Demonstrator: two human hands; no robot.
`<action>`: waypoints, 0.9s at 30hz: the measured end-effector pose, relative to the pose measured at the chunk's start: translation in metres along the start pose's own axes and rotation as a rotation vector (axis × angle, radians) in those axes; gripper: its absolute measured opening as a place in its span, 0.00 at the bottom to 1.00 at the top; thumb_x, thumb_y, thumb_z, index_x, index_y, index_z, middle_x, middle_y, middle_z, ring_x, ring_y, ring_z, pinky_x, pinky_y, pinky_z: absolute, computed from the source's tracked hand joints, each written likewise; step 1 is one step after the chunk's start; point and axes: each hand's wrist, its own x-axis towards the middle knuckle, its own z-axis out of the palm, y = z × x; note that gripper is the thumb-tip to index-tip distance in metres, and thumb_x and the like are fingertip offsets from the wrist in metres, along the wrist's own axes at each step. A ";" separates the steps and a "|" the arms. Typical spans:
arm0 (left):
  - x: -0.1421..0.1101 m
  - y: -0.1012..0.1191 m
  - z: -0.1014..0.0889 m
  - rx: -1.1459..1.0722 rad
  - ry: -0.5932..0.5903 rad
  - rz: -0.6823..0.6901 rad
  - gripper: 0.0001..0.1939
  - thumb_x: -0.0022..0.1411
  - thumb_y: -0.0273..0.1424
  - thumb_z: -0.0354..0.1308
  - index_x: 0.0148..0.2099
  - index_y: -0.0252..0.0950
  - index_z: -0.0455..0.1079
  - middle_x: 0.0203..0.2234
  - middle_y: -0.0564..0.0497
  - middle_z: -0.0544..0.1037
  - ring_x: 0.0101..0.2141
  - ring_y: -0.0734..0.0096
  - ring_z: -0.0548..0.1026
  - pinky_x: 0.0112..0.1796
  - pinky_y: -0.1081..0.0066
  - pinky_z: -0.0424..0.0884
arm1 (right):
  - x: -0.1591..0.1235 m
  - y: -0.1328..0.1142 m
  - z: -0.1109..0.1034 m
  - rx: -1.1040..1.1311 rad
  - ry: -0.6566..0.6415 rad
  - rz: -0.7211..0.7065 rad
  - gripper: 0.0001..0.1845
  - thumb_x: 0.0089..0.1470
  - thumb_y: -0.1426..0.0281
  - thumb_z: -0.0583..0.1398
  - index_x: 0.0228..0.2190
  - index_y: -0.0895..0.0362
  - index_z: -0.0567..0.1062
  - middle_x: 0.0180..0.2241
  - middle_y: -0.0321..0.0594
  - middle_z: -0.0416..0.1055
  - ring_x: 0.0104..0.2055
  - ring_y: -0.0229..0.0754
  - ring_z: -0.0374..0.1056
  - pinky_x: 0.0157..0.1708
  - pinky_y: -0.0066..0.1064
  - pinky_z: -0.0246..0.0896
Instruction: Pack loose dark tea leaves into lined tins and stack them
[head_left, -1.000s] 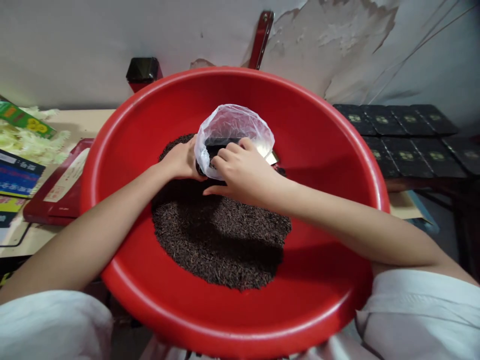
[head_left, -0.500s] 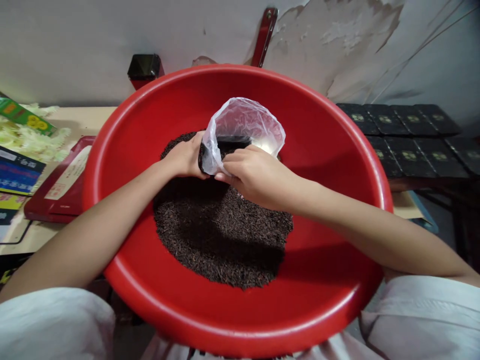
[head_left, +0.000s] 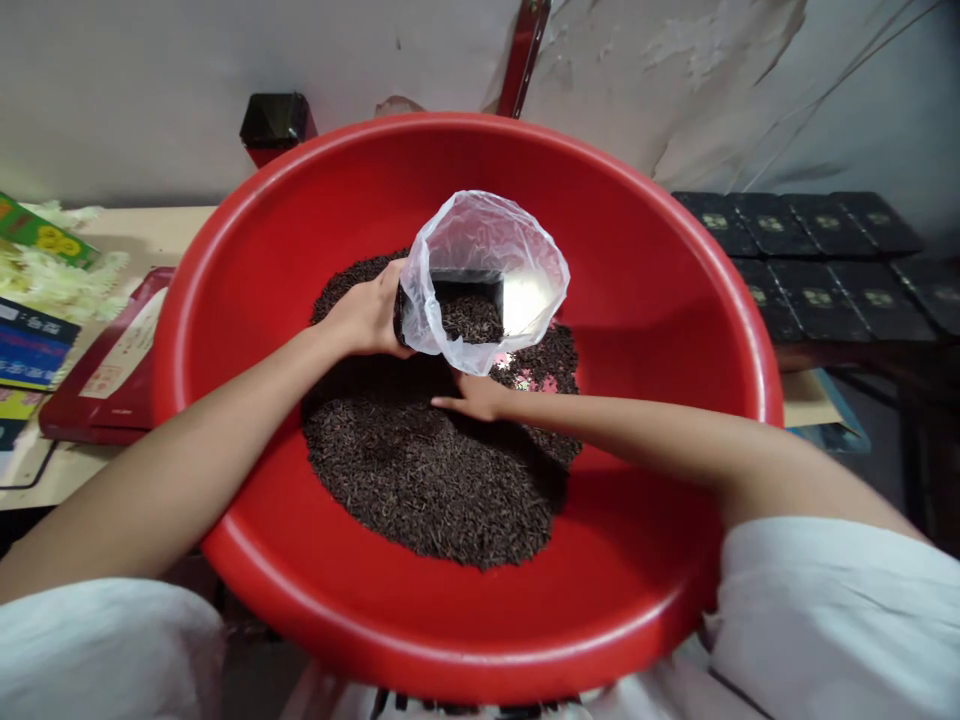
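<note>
A wide red plastic basin (head_left: 480, 620) holds a broad heap of dark, short-cut dried leaves (head_left: 427, 490) that look like loose tea. Above the heap, my left hand (head_left: 369, 312) grips the side of a dark square tin (head_left: 466, 282), which leans with its mouth toward me. A clear plastic bag (head_left: 487, 225) lines the tin and spreads wide over its rim; some leaves lie inside. Below the bag's lower edge, my right hand (head_left: 476, 397) touches the heap with its thumb stretched out. Its other fingers are mostly hidden beneath the bag.
Several black packages (head_left: 817, 285) lie in rows at right. A black-topped red tin (head_left: 276, 125) stands behind the basin by the wall. On the left are a dark red box (head_left: 112, 350), a green box (head_left: 45, 230) and pale shredded filler (head_left: 82, 275).
My right hand has let go of the bag's edge and moved down to the leaves beneath it. The bag's mouth hangs wider. My left hand keeps its hold on the tin.
</note>
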 end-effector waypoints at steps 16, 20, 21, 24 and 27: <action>0.005 -0.007 -0.007 0.184 -0.080 0.087 0.45 0.43 0.39 0.66 0.62 0.33 0.55 0.52 0.38 0.69 0.48 0.43 0.72 0.48 0.59 0.65 | -0.038 -0.038 -0.006 0.322 -0.294 -0.234 0.50 0.34 0.56 0.70 0.56 0.67 0.64 0.53 0.56 0.68 0.53 0.55 0.67 0.54 0.41 0.60; 0.003 -0.004 -0.011 0.172 -0.077 0.069 0.42 0.44 0.38 0.63 0.62 0.36 0.56 0.47 0.42 0.73 0.48 0.46 0.72 0.48 0.61 0.64 | -0.061 -0.043 -0.015 0.421 -0.284 -0.113 0.35 0.38 0.64 0.68 0.49 0.65 0.71 0.46 0.50 0.73 0.46 0.49 0.70 0.49 0.37 0.64; 0.002 -0.003 -0.012 0.169 -0.074 0.069 0.43 0.44 0.38 0.63 0.62 0.37 0.56 0.47 0.42 0.73 0.48 0.46 0.72 0.48 0.61 0.64 | -0.065 -0.047 -0.018 0.448 -0.290 -0.082 0.33 0.37 0.66 0.68 0.47 0.65 0.72 0.44 0.48 0.74 0.45 0.48 0.71 0.49 0.37 0.64; 0.002 -0.002 -0.011 0.166 -0.074 0.072 0.44 0.44 0.38 0.60 0.63 0.34 0.54 0.48 0.40 0.73 0.49 0.44 0.72 0.48 0.59 0.63 | -0.077 -0.058 -0.033 0.594 -0.364 -0.029 0.27 0.36 0.68 0.68 0.42 0.64 0.74 0.40 0.43 0.76 0.42 0.45 0.71 0.46 0.35 0.65; 0.003 -0.004 -0.010 0.170 -0.069 0.083 0.43 0.43 0.38 0.60 0.62 0.35 0.55 0.47 0.40 0.73 0.49 0.42 0.72 0.48 0.57 0.64 | -0.091 -0.069 -0.058 0.761 -0.428 -0.049 0.21 0.37 0.69 0.67 0.37 0.61 0.74 0.34 0.39 0.76 0.35 0.41 0.72 0.38 0.31 0.68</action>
